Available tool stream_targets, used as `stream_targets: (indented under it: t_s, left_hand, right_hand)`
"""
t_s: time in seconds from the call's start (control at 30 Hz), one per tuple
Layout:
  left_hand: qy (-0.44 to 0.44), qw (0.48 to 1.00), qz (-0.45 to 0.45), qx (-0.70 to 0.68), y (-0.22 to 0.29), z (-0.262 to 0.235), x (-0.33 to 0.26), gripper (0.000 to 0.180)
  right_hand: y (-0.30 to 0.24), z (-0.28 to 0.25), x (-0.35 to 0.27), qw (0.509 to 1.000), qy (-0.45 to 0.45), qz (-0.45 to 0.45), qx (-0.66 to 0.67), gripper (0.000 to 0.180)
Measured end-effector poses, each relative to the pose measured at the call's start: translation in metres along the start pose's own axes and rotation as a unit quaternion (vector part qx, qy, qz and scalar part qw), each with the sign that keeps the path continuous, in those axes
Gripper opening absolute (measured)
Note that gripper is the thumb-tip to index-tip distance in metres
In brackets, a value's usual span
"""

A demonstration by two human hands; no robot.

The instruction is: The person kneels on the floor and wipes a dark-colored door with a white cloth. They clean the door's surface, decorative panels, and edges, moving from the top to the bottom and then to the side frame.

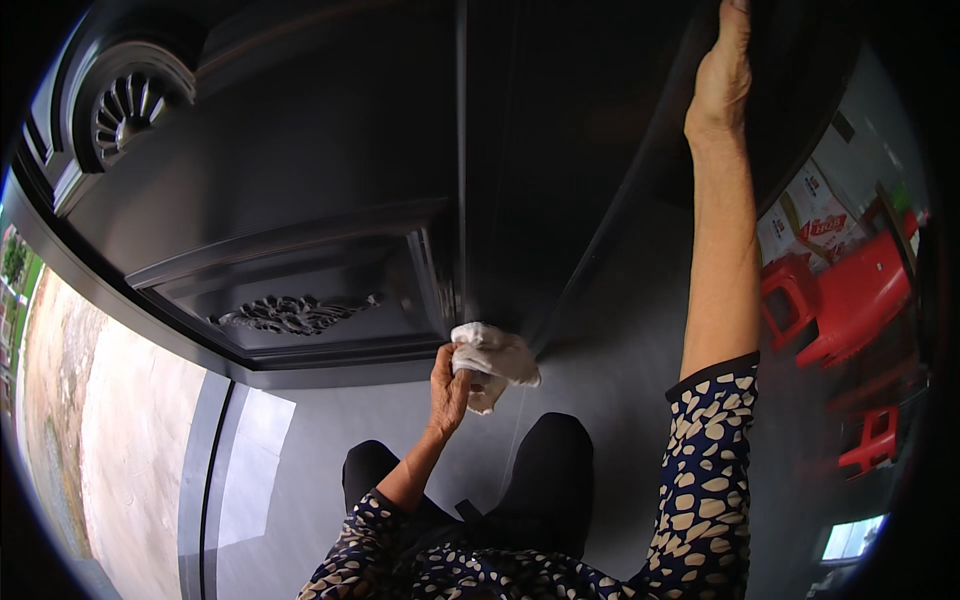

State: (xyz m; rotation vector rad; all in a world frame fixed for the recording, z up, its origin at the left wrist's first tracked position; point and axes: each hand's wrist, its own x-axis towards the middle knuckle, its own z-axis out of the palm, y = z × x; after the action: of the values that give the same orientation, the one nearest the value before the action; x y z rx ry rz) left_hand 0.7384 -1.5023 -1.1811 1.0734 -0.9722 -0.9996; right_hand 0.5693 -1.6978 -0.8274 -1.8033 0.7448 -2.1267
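Observation:
A bunched white cloth (495, 355) is gripped in my left hand (452, 385), with the fingers wrapped into its folds. The cloth is at the lower corner of a dark, glossy door (330, 130), close to the floor and beside the door's vertical edge. A carved floral ornament (300, 314) decorates the door's lower panel, to the left of the cloth. My right arm reaches far up, and my right hand (722, 85) is against a dark surface at the upper right. Its fingers are mostly hidden, so their grip does not show.
At upper left the door bears a raised shell-shaped carving (130, 115). Red plastic stools (850, 300) stand at the right, near a white sack (812, 210) with red print. Smooth grey floor (620, 330) lies under my bent knees. Bright outdoor ground (120, 400) shows at left past a dark floor strip.

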Motion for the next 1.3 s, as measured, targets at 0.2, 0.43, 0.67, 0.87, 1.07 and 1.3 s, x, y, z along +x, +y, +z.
stream_targets:
  t_s: [0.2, 0.43, 0.67, 0.87, 1.07, 1.3]
  left_hand:
    - [0.02, 0.965, -0.075, -0.251, 0.065, -0.007, 0.02, 0.031]
    - [-0.184, 0.904, -0.112, -0.37, 0.113, 0.012, 0.019, 0.075]
    - [-0.018, 0.987, -0.141, -0.071, 0.078, -0.053, 0.009, 0.038]
    - [-0.005, 0.966, -0.237, -0.107, 0.01, -0.079, -0.006, 0.022]
    - [0.0, 0.955, -0.281, -0.1, -0.021, -0.082, -0.03, 0.026]
    - [-0.027, 0.921, -0.365, -0.135, -0.044, -0.052, -0.024, 0.022]
  right_hand:
    - [-0.025, 0.011, -0.142, 0.957, -0.066, -0.219, -0.178, 0.063]
    - [-0.008, 0.017, -0.305, 0.977, -0.185, 0.027, -0.103, 0.052]
    - [-0.008, 0.006, -0.187, 0.958, 0.074, -0.219, -0.17, 0.041]
    - [0.053, 0.027, -0.192, 0.917, 0.146, -0.187, -0.319, 0.051]
    - [0.1, 0.007, -0.291, 0.967, 0.153, 0.182, -0.088, 0.064]
    - [0.138, -0.025, -0.377, 0.947, 0.05, 0.253, -0.191, 0.049]
